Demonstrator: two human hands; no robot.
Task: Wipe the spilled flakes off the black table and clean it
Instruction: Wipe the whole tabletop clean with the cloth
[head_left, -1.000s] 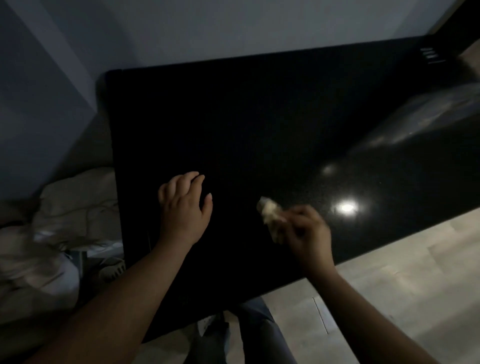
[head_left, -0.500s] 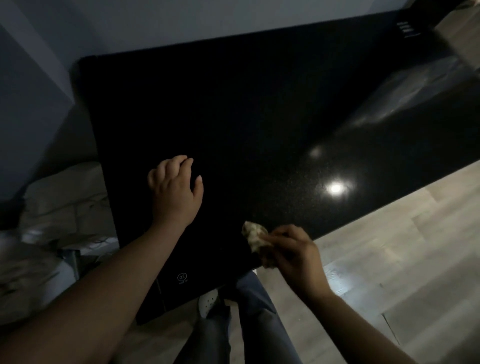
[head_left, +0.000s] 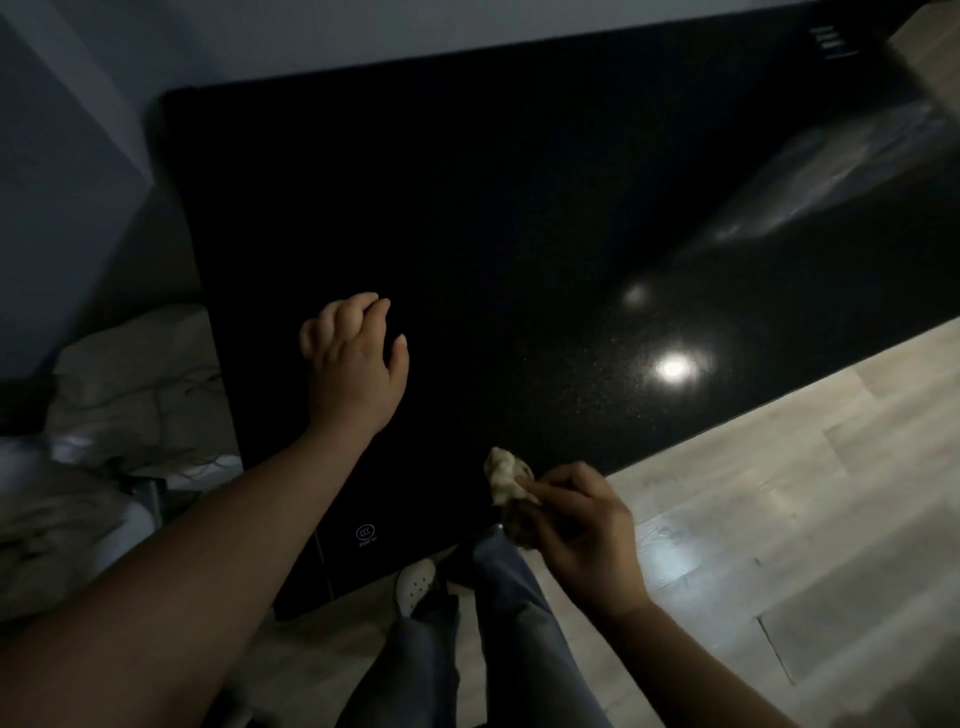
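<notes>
Fingers (head_left: 569, 483) of the right hand (head_left: 584, 530) are curled together and pinch a crumpled pale wad (head_left: 505, 477); I cannot tell if it is paper or cloth. This wad is at the near edge of the black surface (head_left: 467, 208), and its upper part shows in front of the dark top. The hand itself is mostly past that edge, above the wooden floor (head_left: 779, 493).

The left hand (head_left: 356, 364) rests on the surface, close to the left edge. Its fingers (head_left: 363, 312) are bent and kept close together, the tips are down on the top, the thumb stands a little apart, and it holds nothing.

Spilled flakes cannot be told apart from the fine sparkle of the glossy top. A bright lamp reflection (head_left: 674, 368) shines toward the near edge, to the right of both hands. A small white logo (head_left: 366, 532) is printed by the near left corner.

Below the near edge there are grey trousers (head_left: 519, 623) and a white shoe (head_left: 415, 584) on the floor. Beyond the left edge lies pale rumpled fabric (head_left: 130, 374).
</notes>
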